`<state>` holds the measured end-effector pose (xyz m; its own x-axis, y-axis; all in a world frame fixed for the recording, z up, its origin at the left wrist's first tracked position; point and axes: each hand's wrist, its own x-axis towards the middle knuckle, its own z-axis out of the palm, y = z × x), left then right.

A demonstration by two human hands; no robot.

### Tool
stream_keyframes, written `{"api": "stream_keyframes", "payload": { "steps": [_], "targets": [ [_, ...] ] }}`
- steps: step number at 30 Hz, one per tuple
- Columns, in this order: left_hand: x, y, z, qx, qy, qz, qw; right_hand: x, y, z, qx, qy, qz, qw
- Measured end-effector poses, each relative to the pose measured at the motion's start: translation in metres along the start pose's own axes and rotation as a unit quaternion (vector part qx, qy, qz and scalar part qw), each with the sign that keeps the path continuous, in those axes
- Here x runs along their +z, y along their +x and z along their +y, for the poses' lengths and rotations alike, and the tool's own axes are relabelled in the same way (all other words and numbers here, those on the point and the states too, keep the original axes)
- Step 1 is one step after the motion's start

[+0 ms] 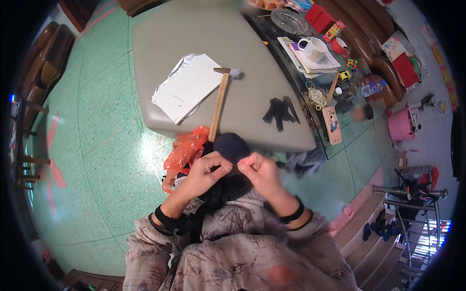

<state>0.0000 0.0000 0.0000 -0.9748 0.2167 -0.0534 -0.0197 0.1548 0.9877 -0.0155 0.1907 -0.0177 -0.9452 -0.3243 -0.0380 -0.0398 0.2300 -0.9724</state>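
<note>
Both my hands are over my lap, fingertips almost meeting. My left hand [209, 172] is closed in a pinch of thumb and forefinger, and my right hand [259, 172] pinches the same way just beside it. Whatever they hold is too small to make out. Right behind the fingers is a rounded dark navy thing [231, 146], its kind unclear. Black cloth [225, 191] lies on my lap below the hands. A hammer [220, 104] with a wooden handle rests on the grey padded seat [252, 48], its handle end near the navy thing.
White sheets of paper [189, 87] lie left of the hammer, dark cloth strips [280, 111] to its right. A red plastic bag [187, 153] is beside my left hand. The glass table [359, 89] at right carries a mug [313, 49], a phone [332, 125] and string [316, 95].
</note>
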Motion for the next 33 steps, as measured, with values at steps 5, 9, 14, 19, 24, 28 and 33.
{"api": "stream_keyframes", "payload": {
  "steps": [5,9,14,19,24,28,33],
  "targets": [
    [0.004,0.005,0.006,0.006,0.09,0.02,0.996,0.006,-0.002,-0.014,-0.083,-0.073,0.041,0.993],
    [0.004,0.006,0.003,-0.003,0.013,-0.031,0.999,-0.007,-0.012,0.002,-0.022,-0.023,0.005,0.999],
    [0.003,0.003,0.0,0.012,0.053,-0.07,0.996,-0.005,-0.01,-0.002,0.043,0.115,-0.046,0.991],
    [-0.015,0.01,0.001,-0.008,0.057,-0.117,0.991,-0.023,-0.01,-0.012,0.08,0.049,-0.11,0.99],
    [-0.014,0.015,0.006,-0.067,0.072,-0.188,0.977,-0.022,-0.004,-0.014,-0.041,-0.072,-0.162,0.983],
    [-0.019,0.018,-0.007,-0.154,-0.122,-0.147,0.97,-0.021,-0.01,-0.016,-0.004,-0.047,-0.112,0.993],
    [-0.007,0.018,-0.014,-0.124,-0.119,-0.092,0.981,-0.015,-0.001,-0.018,-0.039,-0.042,-0.093,0.994]
  ]
}}
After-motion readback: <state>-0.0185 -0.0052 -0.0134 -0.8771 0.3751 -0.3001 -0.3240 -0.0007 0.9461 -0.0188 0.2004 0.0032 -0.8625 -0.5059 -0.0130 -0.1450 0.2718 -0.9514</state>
